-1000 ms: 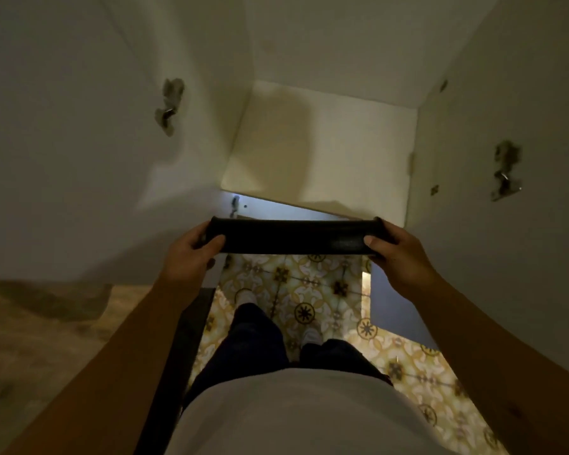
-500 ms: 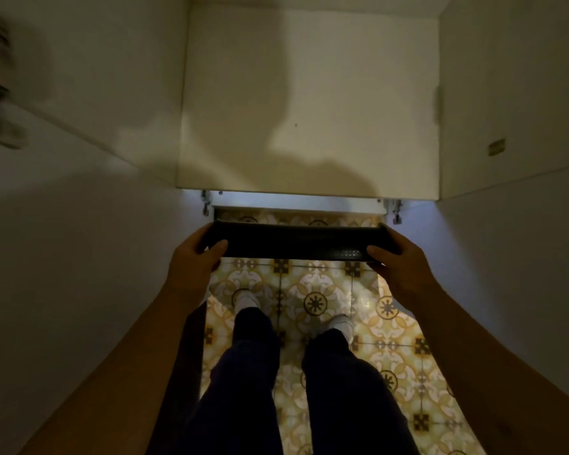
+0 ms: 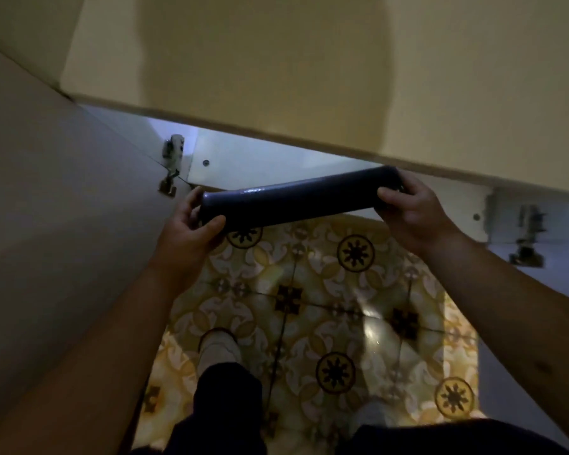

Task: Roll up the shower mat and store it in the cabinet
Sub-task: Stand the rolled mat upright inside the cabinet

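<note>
Dark rolled mat point(image 3: 296, 201), ends hidden, perhaps rubber

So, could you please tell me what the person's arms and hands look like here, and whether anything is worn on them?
Both forearms are bare to the frame edge: no sleeves show. The left hand and right hand wear no gloves, and no rings, watch or bands are visible, though the light is dim. The fingers are uncovered too. Lower down, dark trousers show.
</note>
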{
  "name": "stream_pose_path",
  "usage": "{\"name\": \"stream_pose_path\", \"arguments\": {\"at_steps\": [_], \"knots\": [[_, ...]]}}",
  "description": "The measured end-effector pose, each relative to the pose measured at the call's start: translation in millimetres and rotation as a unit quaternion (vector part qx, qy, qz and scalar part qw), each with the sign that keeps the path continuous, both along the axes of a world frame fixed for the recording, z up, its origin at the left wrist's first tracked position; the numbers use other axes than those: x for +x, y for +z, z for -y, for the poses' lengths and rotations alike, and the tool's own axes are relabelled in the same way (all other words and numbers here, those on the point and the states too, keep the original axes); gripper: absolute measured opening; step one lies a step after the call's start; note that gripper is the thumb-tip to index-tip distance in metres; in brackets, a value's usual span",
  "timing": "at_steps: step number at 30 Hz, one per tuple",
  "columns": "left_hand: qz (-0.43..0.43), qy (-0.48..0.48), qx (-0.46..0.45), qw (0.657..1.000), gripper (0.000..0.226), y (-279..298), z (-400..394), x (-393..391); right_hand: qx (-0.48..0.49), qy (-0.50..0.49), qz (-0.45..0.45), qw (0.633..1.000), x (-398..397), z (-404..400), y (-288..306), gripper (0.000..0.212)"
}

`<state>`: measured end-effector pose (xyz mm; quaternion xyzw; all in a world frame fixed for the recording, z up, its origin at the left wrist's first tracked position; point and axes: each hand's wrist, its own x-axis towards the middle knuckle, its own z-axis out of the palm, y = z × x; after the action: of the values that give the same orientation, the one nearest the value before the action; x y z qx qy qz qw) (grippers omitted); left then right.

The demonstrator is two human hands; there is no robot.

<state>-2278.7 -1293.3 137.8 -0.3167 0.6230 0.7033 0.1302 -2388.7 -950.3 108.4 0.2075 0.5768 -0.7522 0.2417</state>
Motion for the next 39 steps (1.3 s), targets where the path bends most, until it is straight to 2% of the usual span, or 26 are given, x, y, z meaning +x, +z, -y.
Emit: {"name": "stream_pose_path", "arguments": {"at_steps": [4,8,12,13,18,20,23,26,27,29,31,36,39], "knots": [[-0.022,-0.004,-0.002,1.0,0.065,-47,14,-2,-0.039,-0.006,-0.013,0.999,-42,32,-45,0.041],[-0.031,0.022,-0.034,0.999,0.052,-79,24,-3,-0.089,0.003,-0.028,0.996,-72,68,-63,0.03],[-0.044,0.064,-0.075,0.994,0.051,-89,25,-3,-0.128,-0.102,0.009,0.986,-88,122,-62,0.026],[-0.043,0.074,-0.084,0.993,0.052,-89,23,-5,-0.134,-0.102,0.027,0.985,-86,136,-63,0.028],[-0.048,0.168,-0.179,0.968,0.058,-90,-2,-31,-0.078,0.063,0.04,0.994,-63,208,-83,0.035],[-0.061,0.192,-0.222,0.954,0.059,-93,-9,-40,-0.075,0.06,0.036,0.995,-55,229,-87,0.034],[-0.055,0.18,-0.24,0.953,0.054,-101,-18,-44,-0.077,0.022,0.038,0.996,-43,242,-97,0.04],[-0.028,0.158,-0.271,0.949,0.05,-111,-24,-45,0.102,0.04,-0.036,0.993,-32,246,-104,0.055],[-0.03,0.155,-0.28,0.947,0.05,-113,-25,-45,0.132,0.028,-0.054,0.989,-28,246,-105,0.062],[-0.042,0.152,-0.295,0.942,0.052,-116,-25,-47,0.118,-0.002,-0.064,0.991,-26,247,-108,0.071],[-0.052,0.144,-0.318,0.936,0.052,-119,-23,-49,0.085,-0.007,-0.064,0.994,-29,250,-109,0.069],[-0.072,0.112,-0.399,0.907,0.056,-125,-12,-54,0.074,0.026,-0.072,0.994,-47,262,-108,0.065],[-0.073,0.106,-0.415,0.901,0.06,-128,-5,-59,0.051,0.049,-0.064,0.995,-61,272,-110,0.064]]}}
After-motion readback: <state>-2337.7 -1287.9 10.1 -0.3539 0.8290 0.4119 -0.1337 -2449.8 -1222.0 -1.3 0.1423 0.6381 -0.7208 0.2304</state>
